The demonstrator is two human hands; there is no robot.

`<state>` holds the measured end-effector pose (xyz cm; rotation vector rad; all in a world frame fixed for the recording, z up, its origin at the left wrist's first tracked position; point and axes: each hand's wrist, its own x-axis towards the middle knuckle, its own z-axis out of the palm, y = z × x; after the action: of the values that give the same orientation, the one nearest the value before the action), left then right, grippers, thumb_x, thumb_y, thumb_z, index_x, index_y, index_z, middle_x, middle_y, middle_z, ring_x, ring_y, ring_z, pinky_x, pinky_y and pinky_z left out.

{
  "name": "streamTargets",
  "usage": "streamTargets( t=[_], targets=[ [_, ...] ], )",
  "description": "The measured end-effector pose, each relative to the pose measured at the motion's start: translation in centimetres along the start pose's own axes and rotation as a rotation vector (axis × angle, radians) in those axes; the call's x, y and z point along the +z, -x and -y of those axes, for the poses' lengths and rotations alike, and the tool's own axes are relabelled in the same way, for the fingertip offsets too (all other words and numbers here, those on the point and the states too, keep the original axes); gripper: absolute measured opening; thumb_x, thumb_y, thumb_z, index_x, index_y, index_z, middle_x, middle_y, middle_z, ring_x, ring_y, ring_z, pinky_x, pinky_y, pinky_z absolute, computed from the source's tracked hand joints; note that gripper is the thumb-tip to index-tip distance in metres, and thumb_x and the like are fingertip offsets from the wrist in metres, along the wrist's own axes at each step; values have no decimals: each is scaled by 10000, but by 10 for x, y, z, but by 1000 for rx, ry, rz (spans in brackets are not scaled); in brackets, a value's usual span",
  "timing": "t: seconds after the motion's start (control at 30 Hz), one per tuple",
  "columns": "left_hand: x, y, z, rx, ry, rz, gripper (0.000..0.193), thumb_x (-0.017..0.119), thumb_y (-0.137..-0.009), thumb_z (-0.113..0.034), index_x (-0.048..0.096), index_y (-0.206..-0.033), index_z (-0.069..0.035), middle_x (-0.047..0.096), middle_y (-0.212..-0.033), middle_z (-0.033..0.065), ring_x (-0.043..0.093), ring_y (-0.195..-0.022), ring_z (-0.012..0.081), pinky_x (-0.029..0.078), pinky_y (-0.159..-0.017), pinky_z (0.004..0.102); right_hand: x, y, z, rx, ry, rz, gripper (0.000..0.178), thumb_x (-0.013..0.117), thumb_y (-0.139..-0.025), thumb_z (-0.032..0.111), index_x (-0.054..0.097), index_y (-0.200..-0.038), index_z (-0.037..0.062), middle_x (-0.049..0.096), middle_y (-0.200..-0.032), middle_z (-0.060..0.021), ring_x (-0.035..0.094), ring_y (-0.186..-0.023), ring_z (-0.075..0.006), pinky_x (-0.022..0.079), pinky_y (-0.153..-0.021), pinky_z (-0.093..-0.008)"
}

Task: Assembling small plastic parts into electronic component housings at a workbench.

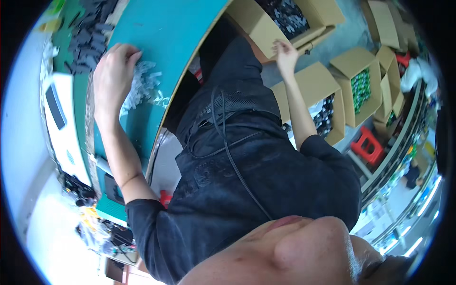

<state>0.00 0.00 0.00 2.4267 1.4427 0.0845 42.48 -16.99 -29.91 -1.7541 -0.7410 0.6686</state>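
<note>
In the head view, shows one left hand [113, 71], curled mostly closed, just beside one heap of clear plastic strips [142, 85], uncountable, on a teal table [166, 28]; cannot tell any grip. Shows one right hand [286, 53], half open, near one box flap [268, 31]; cannot tell any hold. Includes at least three filled cardboard boxes [308, 83], one red stool [376, 154]. Beyond the heap, offers bare tabletop up to the curved edge.

Left hand [113, 76] beside clear plastic strips [142, 86], teal bench [166, 28], right hand [286, 54] near open cardboard box [261, 26]

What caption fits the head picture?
Left hand beside clear plastic strips on a teal workbench; right hand near open cardboard box.
</note>
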Motion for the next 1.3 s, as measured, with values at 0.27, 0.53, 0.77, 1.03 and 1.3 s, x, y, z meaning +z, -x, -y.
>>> streamTargets(
  t=[0.27,0.53,0.77,1.03,1.3],
  targets=[
    [-3,-4,-26,-57,-143,69,194,673,-960,-164,726,-1033,8,720,-996,170,695,-916,363,522,-797,426,-9,69,-66,204,369,291,214,644,-908,116,779,-1049,29,770,-978,-185,753,-951,-343,580,-859,-403],
    [1,-11,-48,6,-345,104,169,646,-975,-146,730,-1037,-12,710,-1020,148,682,-911,375,527,-782,451,2,83,-123,322,408,308,249,621,-949,140,769,-1103,12,778,-1016,-179,759,-987,-306,578,-892,-387],
    [-1,-15,-61,-15,-357,104,154,648,-966,-122,730,-1033,-10,701,-1019,154,676,-901,382,526,-774,453,49,42,-166,305,361,374,292,596,-924,225,788,-1075,65,738,-1070,-233,703,-1059,-419,543,-976,-487],
    [-5,-36,-58,-124,-133,144,105,697,-933,-71,708,-984,20,686,-936,169,676,-829,358,511,-739,426,144,-20,-214,288,702,620,496,547,-968,251,581,-1439,99,659,-1318,-252,638,-1202,-453,506,-1054,-507],
    [-22,-42,-59,-387,26,277,88,757,-871,-55,724,-937,-6,686,-891,143,684,-772,311,531,-725,422,169,22,-203,261,689,1025,481,548,-967,245,589,-1422,94,664,-1304,-249,642,-1192,-449,508,-1046,-505]
  ],
)
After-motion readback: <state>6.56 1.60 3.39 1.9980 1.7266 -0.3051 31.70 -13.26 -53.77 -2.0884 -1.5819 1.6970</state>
